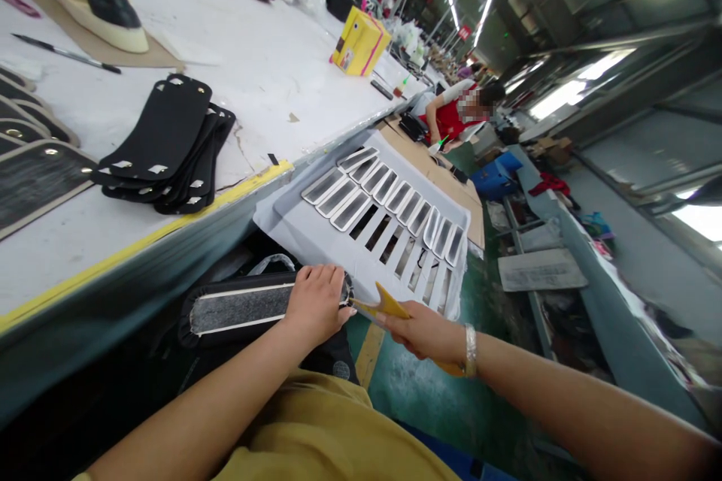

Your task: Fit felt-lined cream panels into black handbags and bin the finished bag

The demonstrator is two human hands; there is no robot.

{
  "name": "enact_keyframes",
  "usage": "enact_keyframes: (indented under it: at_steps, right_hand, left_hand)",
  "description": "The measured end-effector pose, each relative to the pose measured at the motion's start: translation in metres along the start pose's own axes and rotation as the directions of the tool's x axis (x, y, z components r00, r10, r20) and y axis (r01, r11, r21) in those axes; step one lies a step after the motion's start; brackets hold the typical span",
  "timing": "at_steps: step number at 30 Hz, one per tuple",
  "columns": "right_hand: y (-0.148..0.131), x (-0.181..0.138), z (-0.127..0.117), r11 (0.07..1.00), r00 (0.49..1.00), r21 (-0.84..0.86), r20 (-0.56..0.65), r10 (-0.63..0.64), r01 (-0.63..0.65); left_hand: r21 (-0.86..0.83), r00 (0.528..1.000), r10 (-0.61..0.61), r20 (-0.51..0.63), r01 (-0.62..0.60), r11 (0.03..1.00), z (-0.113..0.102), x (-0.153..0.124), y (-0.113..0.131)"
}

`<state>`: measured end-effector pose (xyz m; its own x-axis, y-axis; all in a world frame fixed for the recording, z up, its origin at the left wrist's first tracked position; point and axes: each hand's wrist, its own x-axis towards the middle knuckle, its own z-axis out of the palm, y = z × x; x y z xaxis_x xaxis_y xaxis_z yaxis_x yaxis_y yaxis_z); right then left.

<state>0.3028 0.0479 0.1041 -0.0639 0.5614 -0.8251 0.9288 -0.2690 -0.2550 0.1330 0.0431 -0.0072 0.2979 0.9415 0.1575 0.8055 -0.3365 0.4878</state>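
My left hand (317, 299) is closed over the right end of a long dark padded piece (242, 310), which has a grey fuzzy strip framed by pale edges. Its thumb rests near the piece's gathered black end. My right hand (426, 331) grips a yellow-handled tool (389, 299) with a narrow greyish tip directed at that same end. Whether the tip touches the piece I cannot tell, and its exact kind is partly hidden by the fingers. Beyond both hands lies a pale slotted board (298, 222) bearing rows of silver-edged oblong plates (342, 208).
At left, a white worktable (253, 68) with a yellow-taped edge carries stacked black panels (163, 128), a pen (65, 52), and a yellow box (361, 41). A co-worker in a red apron (451, 120) sits beyond the board. Blue bins (496, 173) and shelving stand at right.
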Motion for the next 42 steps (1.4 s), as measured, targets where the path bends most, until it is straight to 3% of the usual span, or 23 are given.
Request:
enact_keyframes:
  at_steps: [4,10,16,23,25,27,29,31,32,34,36,39,42]
  right_hand:
    - [0.006,-0.005,0.002,0.99,0.986,-0.05,-0.094,-0.138,0.134]
    - [0.009,0.002,0.0,0.95,0.962,-0.175,-0.039,-0.27,0.259]
    - [-0.007,0.008,-0.015,0.91,0.978,-0.364,0.018,-0.208,0.2]
    - [-0.05,0.008,-0.022,0.66,0.988,-0.737,0.075,-0.135,0.146]
    - [-0.049,0.006,-0.022,0.655,0.985,-0.74,0.059,-0.164,0.154]
    - [-0.035,0.005,-0.021,0.727,0.974,-0.658,0.044,-0.224,0.197]
    - [-0.01,0.005,-0.014,0.847,0.959,-0.464,0.016,-0.284,0.258]
    - [0.02,0.007,0.004,0.951,0.953,-0.119,-0.07,-0.296,0.287]
    - [0.036,0.007,0.018,0.957,0.955,0.092,-0.137,-0.263,0.277]
    - [0.064,0.009,0.053,0.816,0.955,0.509,-0.244,-0.17,0.275]
    - [0.083,0.012,0.089,0.564,0.94,0.761,-0.329,-0.091,0.321]
    - [0.094,0.02,0.124,0.281,0.919,0.877,-0.39,-0.052,0.389]
    - [0.088,0.031,0.126,0.153,0.889,0.876,-0.452,-0.07,0.458]
  left_hand:
    - [0.005,1.0,0.001,0.007,-0.001,1.0,0.001,0.001,0.001]
    - [0.003,1.0,-0.001,0.015,0.001,1.0,0.003,0.002,0.002]
    - [-0.009,1.0,-0.005,0.018,0.005,1.0,0.002,0.003,0.003]
    - [-0.002,1.0,-0.009,0.02,0.009,1.0,0.003,0.008,0.006]
    - [0.001,0.999,-0.014,0.029,0.014,1.0,0.002,0.007,0.006]
    - [0.011,0.998,-0.016,0.052,0.016,1.0,0.0,0.005,0.005]
    - [0.028,0.996,-0.01,0.088,0.007,1.0,-0.002,0.002,0.002]
    - [0.055,0.989,0.002,0.145,-0.01,0.998,-0.004,0.0,-0.001]
    - [0.07,0.984,0.005,0.176,-0.018,0.997,-0.005,-0.001,-0.003]
    - [0.09,0.972,0.002,0.236,-0.024,0.996,-0.006,-0.002,-0.005]
    - [0.088,0.964,-0.015,0.267,-0.009,0.996,-0.007,-0.001,-0.005]
    - [0.085,0.964,-0.059,0.26,0.038,0.996,-0.005,0.001,-0.002]
    - [0.105,0.957,-0.105,0.271,0.079,0.991,-0.006,0.006,0.003]
